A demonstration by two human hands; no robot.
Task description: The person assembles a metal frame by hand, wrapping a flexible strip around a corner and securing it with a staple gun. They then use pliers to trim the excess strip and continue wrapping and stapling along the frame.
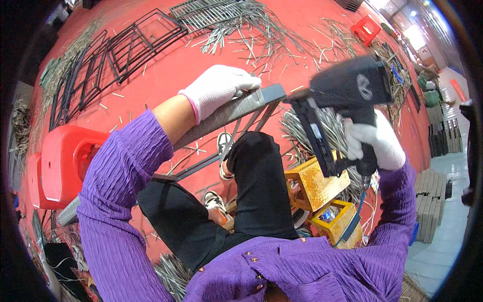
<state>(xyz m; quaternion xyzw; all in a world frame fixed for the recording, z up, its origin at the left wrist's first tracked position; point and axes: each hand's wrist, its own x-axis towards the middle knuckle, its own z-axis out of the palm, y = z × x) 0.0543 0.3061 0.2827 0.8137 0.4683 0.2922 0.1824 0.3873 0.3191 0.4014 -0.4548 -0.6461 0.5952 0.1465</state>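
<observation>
My left hand (221,89), in a white knitted glove, is closed over the top edge of a long piece wrapped in grey strips (221,117). Its fingertips press near the smooth grey end (274,94), and whatever is between them is too small to make out. Dark metal bars run from this piece down past my knees. In my right hand (381,142), also gloved, is a black nail gun (347,83), gripped by its handle. The gun's nose is close to the grey end of the wrapped piece, and a thin blue hose (361,204) hangs below the handle.
Yellow metal stools (322,186) stand beside my right knee, near a heap of grey strips (302,132). Red plastic stools (63,163) are at left. Black metal frames (133,48) lie on the red floor farther away. Stacked grey panels (430,199) line the right.
</observation>
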